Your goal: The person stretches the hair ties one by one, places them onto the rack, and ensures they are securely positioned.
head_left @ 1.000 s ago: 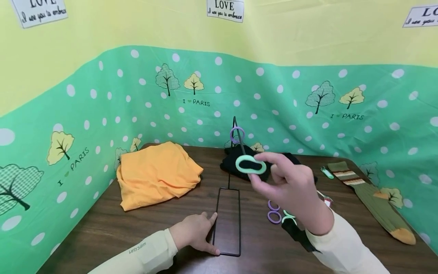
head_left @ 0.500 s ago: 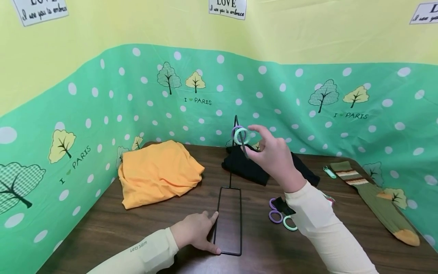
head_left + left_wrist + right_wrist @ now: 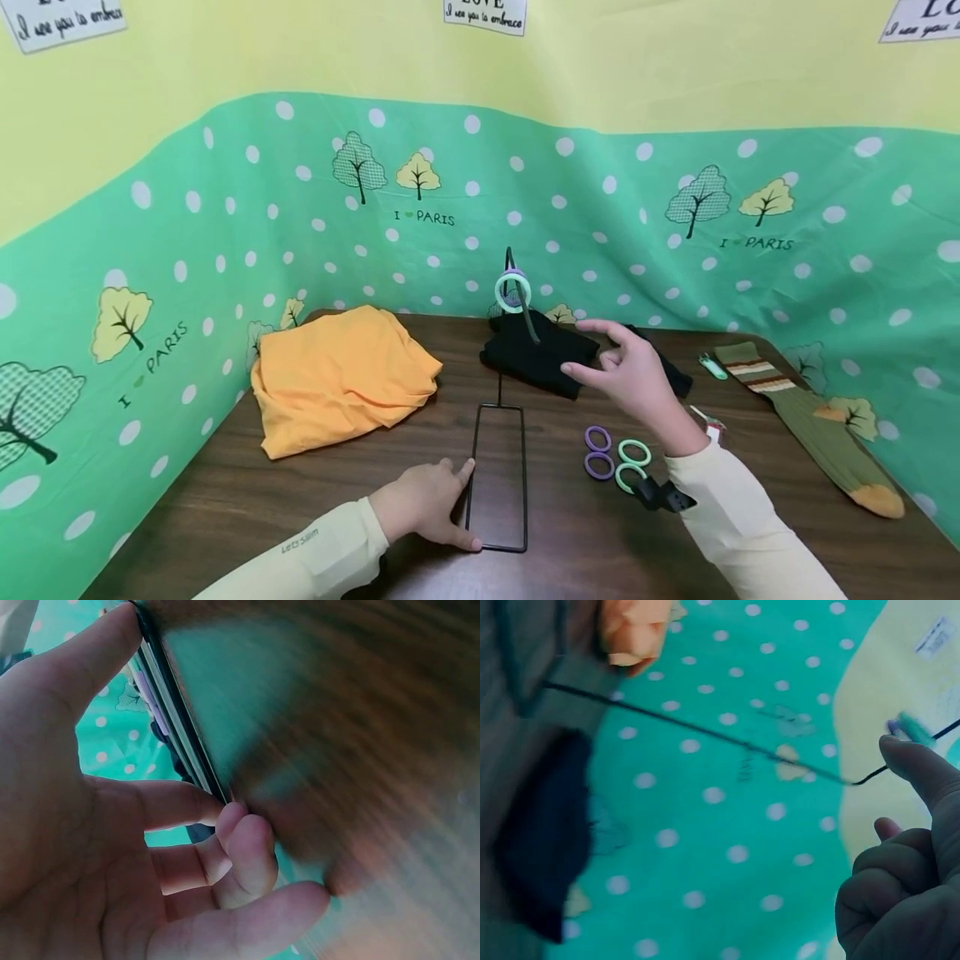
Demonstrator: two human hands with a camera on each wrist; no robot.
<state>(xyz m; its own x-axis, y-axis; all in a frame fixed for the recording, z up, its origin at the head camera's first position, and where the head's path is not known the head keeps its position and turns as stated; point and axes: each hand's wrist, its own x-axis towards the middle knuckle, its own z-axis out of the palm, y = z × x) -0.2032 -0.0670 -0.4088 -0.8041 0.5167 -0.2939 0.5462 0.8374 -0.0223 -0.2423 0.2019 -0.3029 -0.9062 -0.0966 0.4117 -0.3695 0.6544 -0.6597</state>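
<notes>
A black wire stand [image 3: 525, 483] has a rectangular base on the table and a tall upright with a slanted arm on top. On that arm hang a mint green ring [image 3: 497, 293] and, behind it, a purple ring [image 3: 512, 272]. My left hand [image 3: 423, 504] rests against the left side of the base, thumb at the near corner. In the left wrist view, the thumb and a finger touch the dark rail [image 3: 184, 724]. My right hand [image 3: 626, 371] is raised right of the arm, thumb and forefinger apart with nothing between them, other fingers curled.
Two purple rings [image 3: 600, 479] and two green rings [image 3: 634, 441] lie right of the base. Orange cloth [image 3: 345, 383] is left, black cloth [image 3: 532, 358] behind. A striped green sock [image 3: 825, 442], a small green clip [image 3: 712, 367] and a red-white item [image 3: 712, 429] lie right.
My right hand has carried the green ring onto the stand's arm, let it go and drawn back to the right. The left hand stays on the base.
</notes>
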